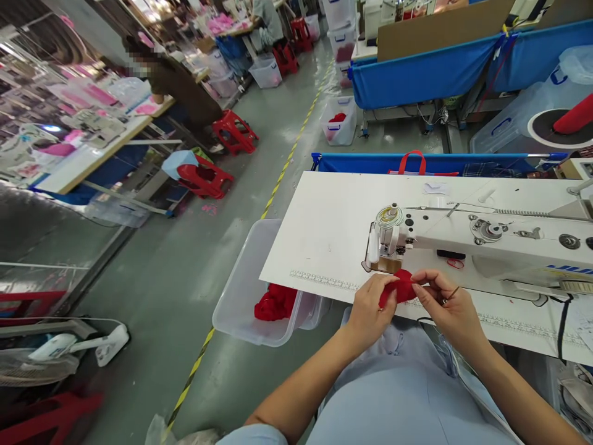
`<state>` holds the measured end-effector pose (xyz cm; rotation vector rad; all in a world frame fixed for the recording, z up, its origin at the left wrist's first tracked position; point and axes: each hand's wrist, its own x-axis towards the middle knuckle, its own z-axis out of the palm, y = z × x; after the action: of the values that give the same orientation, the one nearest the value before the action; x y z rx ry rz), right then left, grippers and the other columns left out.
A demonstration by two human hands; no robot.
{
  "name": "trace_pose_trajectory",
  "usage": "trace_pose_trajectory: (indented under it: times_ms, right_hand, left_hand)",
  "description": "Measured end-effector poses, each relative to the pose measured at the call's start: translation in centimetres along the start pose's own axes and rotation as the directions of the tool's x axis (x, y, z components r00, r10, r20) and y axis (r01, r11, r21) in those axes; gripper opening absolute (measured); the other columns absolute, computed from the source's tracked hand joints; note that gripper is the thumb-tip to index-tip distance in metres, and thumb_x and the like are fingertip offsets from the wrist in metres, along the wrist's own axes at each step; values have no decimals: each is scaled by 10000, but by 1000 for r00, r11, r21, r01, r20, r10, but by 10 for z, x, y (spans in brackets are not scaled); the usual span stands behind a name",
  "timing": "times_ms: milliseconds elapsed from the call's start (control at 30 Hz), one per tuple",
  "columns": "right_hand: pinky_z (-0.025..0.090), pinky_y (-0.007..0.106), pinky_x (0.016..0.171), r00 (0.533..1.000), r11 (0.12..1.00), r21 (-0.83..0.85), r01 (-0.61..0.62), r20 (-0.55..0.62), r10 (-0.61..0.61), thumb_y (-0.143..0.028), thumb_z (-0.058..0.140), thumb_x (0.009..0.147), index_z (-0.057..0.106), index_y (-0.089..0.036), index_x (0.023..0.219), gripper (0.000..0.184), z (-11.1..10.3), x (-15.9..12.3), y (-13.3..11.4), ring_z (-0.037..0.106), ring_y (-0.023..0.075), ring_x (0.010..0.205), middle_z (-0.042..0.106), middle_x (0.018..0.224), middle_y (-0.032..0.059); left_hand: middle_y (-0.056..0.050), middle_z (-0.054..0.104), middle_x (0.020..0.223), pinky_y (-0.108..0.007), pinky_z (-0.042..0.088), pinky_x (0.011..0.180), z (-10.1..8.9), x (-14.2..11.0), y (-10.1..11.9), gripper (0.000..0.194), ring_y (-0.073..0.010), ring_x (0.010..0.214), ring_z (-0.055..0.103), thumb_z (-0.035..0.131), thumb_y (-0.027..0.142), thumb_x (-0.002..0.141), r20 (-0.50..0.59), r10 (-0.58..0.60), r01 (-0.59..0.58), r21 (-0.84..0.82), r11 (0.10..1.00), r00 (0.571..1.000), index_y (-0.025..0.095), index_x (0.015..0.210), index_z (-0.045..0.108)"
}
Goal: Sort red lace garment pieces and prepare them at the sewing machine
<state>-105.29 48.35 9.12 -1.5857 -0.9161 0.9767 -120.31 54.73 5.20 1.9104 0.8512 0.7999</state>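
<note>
Between my two hands, at the front edge of the white table (324, 216), is a small piece of red fabric (404, 288). My left hand (374, 303) pinches its left end between thumb and fingers. The right end is pinched by my right hand (445, 300), which wears a ring. Just beyond the fabric stands the head of a white sewing machine (445, 232), its needle area close to my fingertips. Part of the fabric is hidden behind my fingers.
A clear plastic bin (241, 296) holding red fabric (277, 301) stands on the floor, left of the table. Small red scissors (455, 264) lie under the machine arm. A blue cloth trough (370, 162) runs behind the table. Farther left, a person (185, 86) stands near red stools (235, 131).
</note>
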Motion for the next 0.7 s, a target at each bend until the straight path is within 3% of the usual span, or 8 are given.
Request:
trace_pose_trajectory:
  times_ms: [133, 233, 333, 467, 600, 700]
  right_hand:
    - [524, 270, 537, 1000, 1000, 12, -9, 22, 9, -589, 664, 798, 620, -225, 900, 380, 0, -1, 1, 595, 147, 567, 639, 696, 19]
    - [539, 269, 540, 999, 999, 39, -23, 36, 21, -595, 684, 774, 619, -222, 928, 408, 0, -1, 4, 625, 152, 601, 665, 788, 41]
    - [522, 249, 515, 998, 997, 62, -35, 49, 32, -576, 679, 789, 617, -217, 959, 402, 1, -2, 7, 606, 133, 577, 655, 806, 36]
    - [500, 236, 506, 998, 995, 87, -47, 55, 42, -565, 679, 796, 608, -219, 955, 387, 5, -2, 12, 572, 114, 553, 629, 795, 17]
    - [504, 255, 515, 996, 994, 77, -80, 39, 78, -597, 672, 786, 576, -222, 984, 435, 4, 1, 18, 563, 121, 565, 630, 833, 23]
    - [462, 259, 470, 996, 995, -56, -86, 18, 87, -629, 634, 801, 524, -229, 1064, 491, -3, 2, 22, 515, 117, 519, 615, 823, 8]
  left_hand:
    - [-69, 632, 904, -320, 473, 802, -8, 6, 4, 305, -184, 868, 584, 454, 429, 958, 80, -154, 167, -202, 965, 985, 190, 847, 610]
    - [-8, 580, 765, -275, 437, 668, -14, 9, 9, 394, -144, 699, 529, 468, 565, 924, 236, -323, 391, -362, 846, 916, 195, 830, 566]
    - [21, 546, 693, -250, 391, 592, -15, 9, 15, 464, -115, 611, 474, 533, 652, 855, 305, -411, 511, -448, 734, 859, 189, 825, 554]
    - [20, 575, 694, -220, 365, 558, -11, 6, 18, 477, -82, 587, 474, 767, 579, 692, 334, -478, 581, -538, 611, 812, 153, 822, 596]
    - [13, 613, 659, -209, 342, 521, -7, 3, 15, 455, -69, 535, 494, 825, 499, 653, 390, -563, 662, -611, 434, 729, 132, 846, 636]
    - [5, 635, 650, -210, 342, 526, -6, 4, 13, 450, -68, 537, 503, 857, 464, 617, 390, -603, 665, -667, 335, 695, 126, 826, 647]
